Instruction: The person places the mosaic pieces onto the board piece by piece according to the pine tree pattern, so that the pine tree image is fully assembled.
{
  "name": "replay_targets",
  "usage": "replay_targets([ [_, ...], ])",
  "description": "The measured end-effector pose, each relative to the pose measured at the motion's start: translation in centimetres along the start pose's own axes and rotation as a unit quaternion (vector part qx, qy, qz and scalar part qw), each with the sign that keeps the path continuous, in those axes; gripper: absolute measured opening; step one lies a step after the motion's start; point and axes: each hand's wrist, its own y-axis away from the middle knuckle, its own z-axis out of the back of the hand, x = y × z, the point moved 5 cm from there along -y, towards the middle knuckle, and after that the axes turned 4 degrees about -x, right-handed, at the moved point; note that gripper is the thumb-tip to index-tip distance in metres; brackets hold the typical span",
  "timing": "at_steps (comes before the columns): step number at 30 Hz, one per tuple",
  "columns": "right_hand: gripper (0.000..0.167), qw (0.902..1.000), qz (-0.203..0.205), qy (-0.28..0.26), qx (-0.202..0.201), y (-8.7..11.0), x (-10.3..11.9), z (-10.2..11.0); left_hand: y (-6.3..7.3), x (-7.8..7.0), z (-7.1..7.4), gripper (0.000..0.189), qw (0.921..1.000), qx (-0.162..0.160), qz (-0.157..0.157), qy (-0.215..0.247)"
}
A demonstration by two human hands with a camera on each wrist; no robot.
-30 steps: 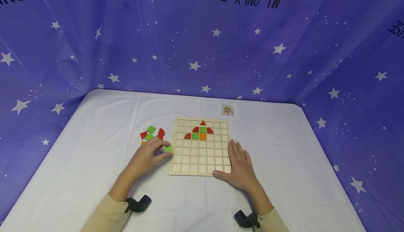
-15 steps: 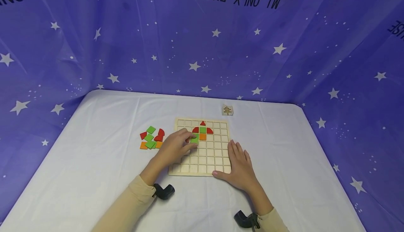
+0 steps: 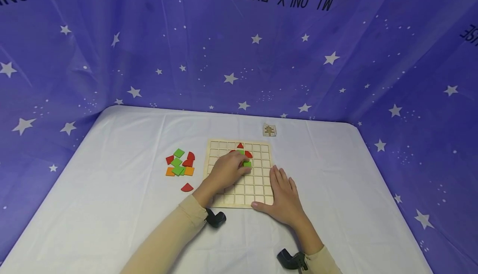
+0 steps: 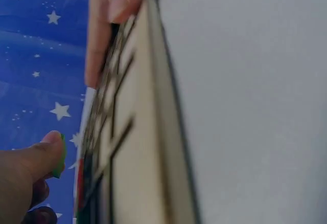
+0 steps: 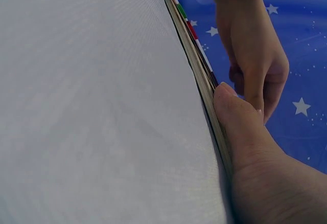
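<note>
My left hand (image 3: 225,169) pinches a green square tile (image 3: 247,164) between thumb and fingers, over the upper middle of a wooden grid board (image 3: 258,180). In the left wrist view the green tile (image 4: 61,157) stands on edge at the fingertips, off the board. Near it on the board lie a red triangle tile (image 3: 240,146) and a red quarter-round tile (image 3: 248,154); the hand hides other tiles. My right hand (image 3: 284,195) rests at the board's lower right corner, fingers straight along the right edge, thumb on the front rim.
Left of the board lies a loose pile of green, red and orange tiles (image 3: 179,170). A red quarter-round tile (image 3: 187,187) sits apart, nearer me. Behind the board is a small card with a tree-like pattern (image 3: 269,130). A starry blue curtain (image 3: 239,58) borders the white table.
My left hand has carried the green tile from the board's left edge rightward over the grid. The separate red quarter-round tile has come into sight. My right hand stays put.
</note>
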Motion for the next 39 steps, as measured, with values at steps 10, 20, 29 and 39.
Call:
replay_targets([
  [10, 0.130, 1.0000, 0.000, 0.002, 0.001, 0.0, -0.1, 0.0, -1.0, 0.6, -1.7, 0.028, 0.9992, -0.007, -0.021, -0.033],
  [20, 0.130, 1.0000, 0.003, 0.004, -0.002, 0.0, -0.1, 0.0, -1.3, 0.7, -1.9, 0.025, 0.9975, -0.033, -0.031, -0.054],
  [29, 0.130, 1.0000, 0.001, 0.003, 0.005, -0.1, -0.1, 0.0, -1.4, 0.7, -1.7, 0.023, 0.9961, -0.049, -0.031, -0.067],
  [39, 0.131, 1.0000, 0.000, 0.007, 0.006, -0.1, -0.2, -0.1, -1.5, 0.5, -1.6, 0.020, 0.9958, -0.061, -0.022, -0.064],
])
